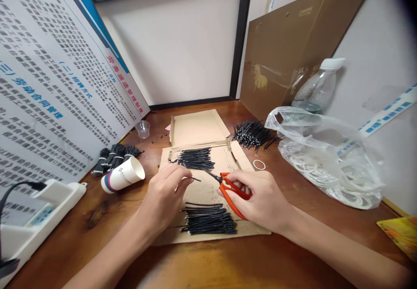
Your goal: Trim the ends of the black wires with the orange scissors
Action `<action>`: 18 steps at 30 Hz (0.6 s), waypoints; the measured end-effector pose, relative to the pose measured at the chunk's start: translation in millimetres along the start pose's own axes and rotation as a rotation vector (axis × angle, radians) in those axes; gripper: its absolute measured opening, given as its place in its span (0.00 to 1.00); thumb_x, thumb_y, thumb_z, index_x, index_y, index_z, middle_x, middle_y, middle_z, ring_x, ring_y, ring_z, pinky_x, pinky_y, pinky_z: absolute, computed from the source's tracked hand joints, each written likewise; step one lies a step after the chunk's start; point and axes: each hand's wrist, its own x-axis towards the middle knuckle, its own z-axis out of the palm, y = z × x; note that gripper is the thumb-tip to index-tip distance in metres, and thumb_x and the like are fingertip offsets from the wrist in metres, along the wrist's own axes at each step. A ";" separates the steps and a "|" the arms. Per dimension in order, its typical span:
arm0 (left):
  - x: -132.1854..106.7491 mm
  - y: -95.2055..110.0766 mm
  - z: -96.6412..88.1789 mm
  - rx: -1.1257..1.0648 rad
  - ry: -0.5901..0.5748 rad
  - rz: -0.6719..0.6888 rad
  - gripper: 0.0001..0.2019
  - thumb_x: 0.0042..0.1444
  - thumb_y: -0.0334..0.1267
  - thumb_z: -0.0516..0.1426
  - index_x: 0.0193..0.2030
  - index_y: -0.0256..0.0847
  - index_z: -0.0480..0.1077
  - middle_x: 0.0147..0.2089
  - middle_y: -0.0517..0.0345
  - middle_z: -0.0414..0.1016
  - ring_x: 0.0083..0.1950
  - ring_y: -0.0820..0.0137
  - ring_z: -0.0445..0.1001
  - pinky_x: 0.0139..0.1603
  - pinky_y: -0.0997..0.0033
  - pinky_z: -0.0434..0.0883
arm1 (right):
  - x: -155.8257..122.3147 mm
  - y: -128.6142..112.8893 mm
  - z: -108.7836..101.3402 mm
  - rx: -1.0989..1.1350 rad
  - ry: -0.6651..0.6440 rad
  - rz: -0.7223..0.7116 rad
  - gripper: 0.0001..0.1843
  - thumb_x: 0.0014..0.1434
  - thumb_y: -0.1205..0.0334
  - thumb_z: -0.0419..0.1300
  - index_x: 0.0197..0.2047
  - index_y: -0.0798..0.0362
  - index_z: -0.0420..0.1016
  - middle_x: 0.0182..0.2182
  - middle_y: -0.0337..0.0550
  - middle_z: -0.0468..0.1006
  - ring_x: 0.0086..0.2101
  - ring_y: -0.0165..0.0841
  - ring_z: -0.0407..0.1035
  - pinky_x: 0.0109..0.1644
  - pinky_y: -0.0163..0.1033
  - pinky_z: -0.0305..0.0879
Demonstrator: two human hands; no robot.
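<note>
My left hand (167, 193) pinches a short black wire (196, 178) above a flattened cardboard sheet (208, 189). My right hand (260, 198) grips orange-handled scissors (233, 189), whose tip points at the free end of that wire. One pile of black wires (208, 219) lies on the cardboard near me, under my hands. A second pile of wires (195, 159) rests at the far end of the cardboard.
A tipped paper cup (124, 175) and bundled wires (115, 155) lie left, by a printed board (48, 93). A small plastic cup (142, 129), another wire heap (252, 134), a rubber band (259, 164), a bag of rubber bands (329, 163), a bottle (317, 87) and a power strip (35, 219) stand around.
</note>
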 end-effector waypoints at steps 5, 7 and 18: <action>0.3 1.0 -1.3 -0.023 0.017 0.021 0.07 0.60 0.23 0.53 0.34 0.35 0.70 0.33 0.55 0.73 0.34 0.71 0.70 0.35 0.72 0.69 | 3.8 1.3 -7.6 -0.165 -0.114 -0.023 0.12 0.55 0.63 0.56 0.21 0.55 0.68 0.15 0.34 0.62 0.18 0.24 0.50 0.25 0.34 0.49; -0.2 0.7 -1.3 -0.022 0.005 0.011 0.07 0.60 0.24 0.53 0.34 0.36 0.70 0.33 0.55 0.73 0.34 0.71 0.70 0.34 0.72 0.68 | 5.2 0.6 -10.1 -0.121 -0.010 -0.051 0.12 0.56 0.63 0.55 0.23 0.56 0.70 0.14 0.34 0.62 0.17 0.24 0.51 0.24 0.33 0.49; 3.9 5.0 -4.7 -0.027 0.049 -0.034 0.07 0.60 0.27 0.53 0.33 0.37 0.70 0.29 0.57 0.72 0.31 0.72 0.70 0.32 0.73 0.68 | 1.1 -2.7 -5.2 -0.148 -0.086 -0.029 0.12 0.56 0.63 0.54 0.21 0.55 0.68 0.15 0.34 0.63 0.18 0.25 0.54 0.25 0.34 0.47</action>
